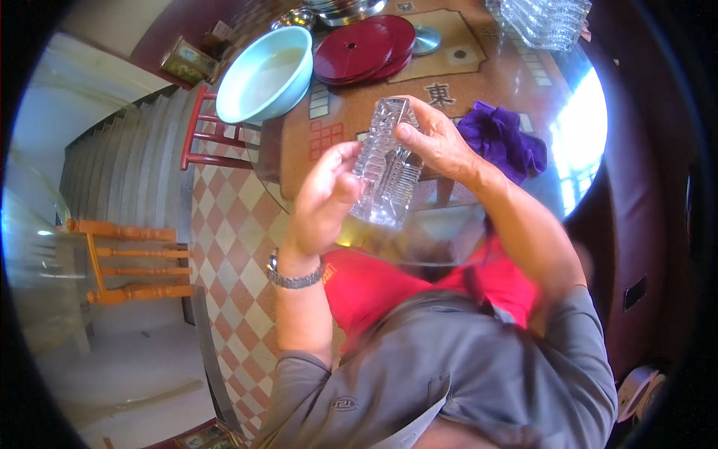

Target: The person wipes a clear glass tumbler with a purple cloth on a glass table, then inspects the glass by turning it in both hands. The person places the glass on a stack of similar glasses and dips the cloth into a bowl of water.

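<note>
A clear, ridged piece of glassware (387,168), long and blocky, is held up between both hands above the near edge of the glass-topped table. My left hand (331,196), with a metal-band watch at the wrist, grips its left side. My right hand (435,137) has its thumb on the upper part and its fingers behind it, partly hidden. Right of the right hand, a crumpled purple cloth (502,140) lies on the table. Farther back on the left is a light blue plastic basin (303,78) with cloudy liquid inside.
Dark red round lids (353,50) lie stacked beside the basin, near a small metal disc (426,39). Metal bowls (294,18) stand behind. Stacked clear ridged glassware (547,22) is at the back right. A red chair (216,137) stands left of the table (449,70).
</note>
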The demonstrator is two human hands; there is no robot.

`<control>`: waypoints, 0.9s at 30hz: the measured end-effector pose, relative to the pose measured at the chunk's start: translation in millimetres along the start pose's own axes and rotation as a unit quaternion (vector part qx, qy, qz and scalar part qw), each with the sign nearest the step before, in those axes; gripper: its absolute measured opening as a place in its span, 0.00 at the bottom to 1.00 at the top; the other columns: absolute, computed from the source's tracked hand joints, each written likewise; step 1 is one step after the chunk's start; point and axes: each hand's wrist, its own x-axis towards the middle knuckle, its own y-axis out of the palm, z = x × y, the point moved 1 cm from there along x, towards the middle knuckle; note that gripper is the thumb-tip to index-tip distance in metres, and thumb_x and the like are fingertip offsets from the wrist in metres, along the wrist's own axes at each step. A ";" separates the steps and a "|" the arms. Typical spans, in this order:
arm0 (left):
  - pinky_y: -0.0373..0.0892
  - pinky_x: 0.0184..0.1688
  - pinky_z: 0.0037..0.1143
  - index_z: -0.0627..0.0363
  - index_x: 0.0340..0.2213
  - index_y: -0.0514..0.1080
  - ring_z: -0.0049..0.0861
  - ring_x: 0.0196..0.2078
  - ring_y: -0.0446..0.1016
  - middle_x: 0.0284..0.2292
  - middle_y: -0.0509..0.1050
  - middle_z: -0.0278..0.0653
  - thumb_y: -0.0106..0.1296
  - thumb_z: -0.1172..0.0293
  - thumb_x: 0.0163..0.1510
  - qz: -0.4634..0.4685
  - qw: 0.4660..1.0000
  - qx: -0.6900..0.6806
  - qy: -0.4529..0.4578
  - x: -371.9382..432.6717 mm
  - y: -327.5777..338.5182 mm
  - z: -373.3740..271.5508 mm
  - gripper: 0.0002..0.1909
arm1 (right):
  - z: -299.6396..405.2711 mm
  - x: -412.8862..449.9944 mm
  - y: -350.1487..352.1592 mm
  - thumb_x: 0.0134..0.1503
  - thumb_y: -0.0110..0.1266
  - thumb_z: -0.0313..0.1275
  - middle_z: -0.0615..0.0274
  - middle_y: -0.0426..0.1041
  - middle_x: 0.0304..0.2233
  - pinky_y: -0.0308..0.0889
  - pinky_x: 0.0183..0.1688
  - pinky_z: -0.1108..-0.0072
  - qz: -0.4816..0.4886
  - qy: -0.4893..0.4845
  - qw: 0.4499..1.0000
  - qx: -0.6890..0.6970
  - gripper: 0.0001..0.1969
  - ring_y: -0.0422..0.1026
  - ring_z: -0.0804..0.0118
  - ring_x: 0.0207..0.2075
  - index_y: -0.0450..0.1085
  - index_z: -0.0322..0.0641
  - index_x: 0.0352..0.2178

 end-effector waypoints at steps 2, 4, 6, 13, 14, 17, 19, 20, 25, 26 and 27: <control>0.70 0.61 0.29 0.66 0.71 0.54 0.31 0.61 0.73 0.61 0.70 0.49 0.61 0.42 0.63 0.009 0.997 0.075 -0.028 10.5 6.9 -13.9 0.51 | 5.0 0.0 2.4 0.69 0.58 0.51 0.62 0.78 0.49 0.69 0.56 0.74 -0.017 0.003 0.999 -0.030 0.28 0.73 0.73 0.51 0.73 0.35 0.55; 0.70 0.61 0.29 0.63 0.72 0.53 0.30 0.61 0.72 0.62 0.68 0.48 0.65 0.61 0.63 0.018 0.991 0.115 -0.064 20.1 17.2 -28.4 0.45 | 4.9 2.0 -0.5 0.71 0.55 0.51 0.63 0.79 0.46 0.70 0.55 0.74 -0.041 0.043 0.998 -0.023 0.26 0.73 0.73 0.48 0.76 0.35 0.52; 0.69 0.62 0.30 0.61 0.72 0.53 0.31 0.61 0.72 0.62 0.68 0.48 0.64 0.65 0.63 -0.005 0.995 0.078 -0.070 17.3 24.5 -28.9 0.44 | 4.1 4.9 -3.5 0.73 0.51 0.51 0.64 0.79 0.43 0.70 0.53 0.74 -0.065 0.072 0.995 -0.009 0.27 0.73 0.74 0.46 0.77 0.34 0.49; 0.66 0.66 0.32 0.64 0.72 0.53 0.31 0.62 0.70 0.62 0.68 0.45 0.60 0.73 0.62 -0.029 0.996 0.062 -0.051 13.2 34.2 -22.2 0.43 | 2.2 0.4 10.1 0.74 0.46 0.55 0.66 0.79 0.40 0.69 0.49 0.74 -0.109 0.033 0.993 0.019 0.31 0.72 0.74 0.43 0.79 0.33 0.44; 0.65 0.66 0.32 0.64 0.72 0.53 0.31 0.62 0.70 0.62 0.68 0.44 0.59 0.73 0.62 -0.035 0.996 0.063 -0.048 12.9 35.3 -21.8 0.43 | 5.5 -2.6 15.8 0.74 0.46 0.56 0.67 0.79 0.39 0.69 0.49 0.74 -0.122 -0.005 0.992 -0.016 0.31 0.72 0.74 0.42 0.79 0.33 0.44; 0.65 0.66 0.32 0.65 0.72 0.53 0.31 0.62 0.70 0.62 0.69 0.44 0.59 0.73 0.61 -0.045 0.995 0.076 -0.043 11.0 38.0 -21.0 0.42 | 8.0 0.9 8.5 0.73 0.48 0.56 0.66 0.79 0.39 0.69 0.51 0.74 -0.093 0.057 0.993 -0.051 0.31 0.72 0.72 0.43 0.79 0.34 0.44; 0.67 0.65 0.32 0.66 0.72 0.53 0.31 0.62 0.70 0.62 0.69 0.45 0.58 0.74 0.62 -0.048 0.994 0.095 -0.036 11.1 36.8 -20.7 0.42 | 2.7 4.9 1.6 0.72 0.49 0.57 0.65 0.78 0.39 0.69 0.51 0.74 -0.055 0.057 0.997 0.005 0.32 0.72 0.72 0.43 0.79 0.33 0.45; 0.68 0.64 0.32 0.66 0.72 0.53 0.32 0.61 0.71 0.62 0.68 0.46 0.57 0.74 0.62 -0.059 0.994 0.082 -0.039 10.4 36.6 -19.9 0.42 | -1.6 6.6 -0.3 0.71 0.49 0.58 0.65 0.78 0.38 0.69 0.51 0.74 -0.037 0.056 0.997 0.033 0.33 0.72 0.72 0.43 0.79 0.33 0.46; 0.71 0.60 0.32 0.67 0.72 0.51 0.37 0.63 0.71 0.63 0.67 0.51 0.55 0.74 0.62 -0.107 0.990 0.066 -0.057 2.0 32.0 -15.2 0.42 | -24.6 10.0 -1.8 0.69 0.52 0.60 0.62 0.81 0.43 0.70 0.52 0.75 -0.055 0.098 0.994 -0.012 0.36 0.74 0.72 0.47 0.79 0.32 0.50; 0.71 0.61 0.33 0.67 0.72 0.51 0.38 0.64 0.70 0.64 0.66 0.52 0.55 0.75 0.61 -0.105 0.991 0.062 -0.048 -1.3 32.6 -14.0 0.42 | -26.1 9.7 -1.6 0.69 0.52 0.60 0.61 0.82 0.44 0.70 0.53 0.76 -0.052 0.113 0.992 -0.026 0.36 0.74 0.72 0.48 0.79 0.32 0.51; 0.70 0.62 0.33 0.66 0.73 0.50 0.39 0.66 0.69 0.65 0.65 0.53 0.55 0.75 0.61 -0.108 0.992 0.059 -0.039 -7.6 32.0 -13.1 0.42 | -20.7 9.9 2.4 0.69 0.53 0.59 0.60 0.82 0.46 0.69 0.54 0.76 -0.049 0.130 0.990 -0.029 0.35 0.74 0.72 0.49 0.79 0.32 0.52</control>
